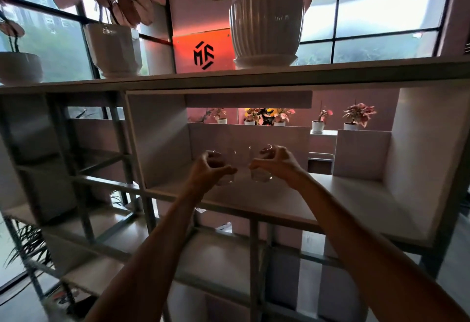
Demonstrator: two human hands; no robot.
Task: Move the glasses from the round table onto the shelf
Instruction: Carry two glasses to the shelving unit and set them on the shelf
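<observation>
Fingers of left hand [207,169] and right hand [276,162] each encircle a clear glass tumbler [227,166], [260,166], lowering both upright onto the pale wooden shelf [318,199].

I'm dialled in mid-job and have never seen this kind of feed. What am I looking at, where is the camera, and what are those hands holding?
There is no machine here: a person wears one wide-angle camera on the head, looking forward and down along both bare arms. The left hand grips one clear glass and the right hand grips another clear glass, side by side, at a wide open compartment of a pale shelf. Whether the glasses already rest on the board is hard to tell. On top of the unit stand white plant pots, the nearest a ribbed pot.
</observation>
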